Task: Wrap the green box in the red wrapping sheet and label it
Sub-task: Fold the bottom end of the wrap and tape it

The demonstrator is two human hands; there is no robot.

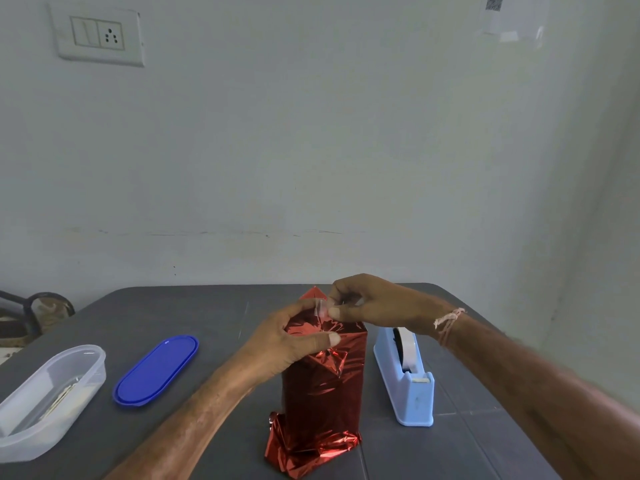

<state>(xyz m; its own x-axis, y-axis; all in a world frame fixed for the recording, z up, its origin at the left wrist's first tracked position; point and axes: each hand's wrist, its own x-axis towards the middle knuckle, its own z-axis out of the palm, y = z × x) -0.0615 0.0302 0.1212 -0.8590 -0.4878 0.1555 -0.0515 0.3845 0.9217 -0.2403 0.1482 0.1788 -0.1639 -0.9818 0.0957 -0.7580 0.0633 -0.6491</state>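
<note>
Red wrapping sheet (322, 393) fully covers the upright box at the centre of the grey table (207, 306), with loose crumpled foil at the base. The left hand (291, 344) grips the folded top, thumb pressed on the foil. The right hand (374, 306) pinches a clear tape strip (322, 308) between thumb and forefinger at the top edge. A blue tape dispenser (407, 379) stands just beside the box, on its right.

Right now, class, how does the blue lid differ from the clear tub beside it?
The lid is solid blue; the tub is clear. The lid is flat; the tub is deep-walled. The lid carries nothing; the tub holds pale items, too blurred to name. Both are long ovals lying on the table, left of the wrapped box.
</note>
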